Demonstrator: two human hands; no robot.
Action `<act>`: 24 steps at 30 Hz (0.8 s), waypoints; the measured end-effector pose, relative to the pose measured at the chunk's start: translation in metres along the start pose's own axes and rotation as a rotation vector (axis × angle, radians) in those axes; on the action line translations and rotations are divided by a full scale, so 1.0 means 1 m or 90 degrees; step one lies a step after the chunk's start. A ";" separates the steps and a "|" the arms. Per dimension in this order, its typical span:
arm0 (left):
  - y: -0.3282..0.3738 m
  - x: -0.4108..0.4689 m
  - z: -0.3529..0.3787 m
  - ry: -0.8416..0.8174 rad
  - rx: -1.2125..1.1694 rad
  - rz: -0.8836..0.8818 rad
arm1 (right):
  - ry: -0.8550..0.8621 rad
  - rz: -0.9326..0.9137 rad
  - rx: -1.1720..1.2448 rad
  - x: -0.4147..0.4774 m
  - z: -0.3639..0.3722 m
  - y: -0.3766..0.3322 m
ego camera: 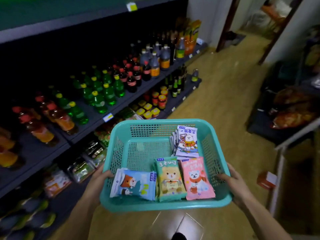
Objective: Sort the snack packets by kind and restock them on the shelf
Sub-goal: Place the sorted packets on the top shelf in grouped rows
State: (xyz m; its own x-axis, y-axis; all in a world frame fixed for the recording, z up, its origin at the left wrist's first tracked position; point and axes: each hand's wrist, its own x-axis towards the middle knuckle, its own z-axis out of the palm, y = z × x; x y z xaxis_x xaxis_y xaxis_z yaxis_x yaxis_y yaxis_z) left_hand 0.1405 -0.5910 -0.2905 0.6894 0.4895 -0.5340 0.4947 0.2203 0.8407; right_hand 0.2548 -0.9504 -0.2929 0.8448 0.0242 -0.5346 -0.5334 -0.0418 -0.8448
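Snack packets (166, 172) sorted in four small stacks inside the teal basket (161, 207), carried along the aisle
Keep the basket level so stacks stay apart; left hand (97, 182) and right hand (237, 186) each clasp a side rim; bottle-filled shelf (97, 116) stands left, cardboard box (265, 179) lies near on the floor, right

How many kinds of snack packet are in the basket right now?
4. Blue packets at the near left, green packets near the middle, pink packets at the near right, and white-purple packets at the far right. Each is a stack, so the number of packets is hidden.
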 end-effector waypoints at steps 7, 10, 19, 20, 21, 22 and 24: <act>0.047 0.052 0.129 -0.121 0.053 0.012 | 0.073 0.031 0.053 0.056 -0.087 -0.030; 0.068 0.083 0.179 -0.143 0.066 0.013 | 0.098 0.035 0.074 0.090 -0.114 -0.045; 0.139 0.204 0.328 -0.231 0.031 -0.052 | 0.156 0.073 0.108 0.243 -0.169 -0.120; 0.146 0.219 0.340 -0.224 0.030 -0.060 | 0.154 0.071 0.103 0.263 -0.173 -0.133; 0.152 0.234 0.351 -0.207 0.027 -0.055 | 0.152 0.070 0.099 0.282 -0.175 -0.147; 0.159 0.248 0.361 -0.188 0.031 -0.042 | 0.147 0.071 0.093 0.302 -0.178 -0.161; 0.172 0.274 0.382 -0.140 0.037 -0.027 | 0.134 0.076 0.078 0.344 -0.185 -0.188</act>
State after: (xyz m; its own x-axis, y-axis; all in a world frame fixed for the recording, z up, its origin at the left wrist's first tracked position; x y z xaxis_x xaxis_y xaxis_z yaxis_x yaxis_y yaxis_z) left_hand 0.6168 -0.7411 -0.3269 0.7625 0.2843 -0.5811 0.5511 0.1850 0.8137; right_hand 0.6533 -1.1187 -0.3133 0.7589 -0.1826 -0.6251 -0.6203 0.0894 -0.7792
